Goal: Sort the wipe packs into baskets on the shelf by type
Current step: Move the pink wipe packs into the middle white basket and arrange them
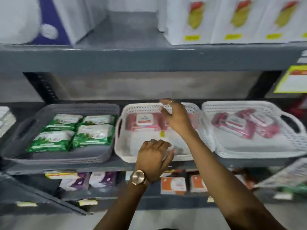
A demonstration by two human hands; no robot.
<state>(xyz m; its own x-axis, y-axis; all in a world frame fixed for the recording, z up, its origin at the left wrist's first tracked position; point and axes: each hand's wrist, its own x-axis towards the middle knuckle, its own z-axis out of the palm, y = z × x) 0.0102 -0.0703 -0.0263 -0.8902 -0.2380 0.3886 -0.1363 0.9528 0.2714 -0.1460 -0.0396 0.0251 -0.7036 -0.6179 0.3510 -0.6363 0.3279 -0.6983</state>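
Note:
Three baskets stand side by side on the middle shelf. The grey basket (106, 112) on the left holds several green wipe packs (93, 135). The cream basket (126, 156) in the middle holds a pink wipe pack (144, 122) at its back. The white basket (216, 143) on the right holds several darker pink packs (244, 123). My left hand (154, 155), with a watch on its wrist, rests at the cream basket's front rim, fingers bent; blur hides whether it grips anything. My right hand (176, 117) hovers over the cream basket's back, fingers spread, holding nothing.
White bags with yellow labels (196, 20) fill the top shelf at right. The lower shelf carries purple-white packs (103, 180) and orange packs (172, 185). Another white basket (289, 175) sits tilted at lower right. A yellow price sign (292, 80) hangs at right.

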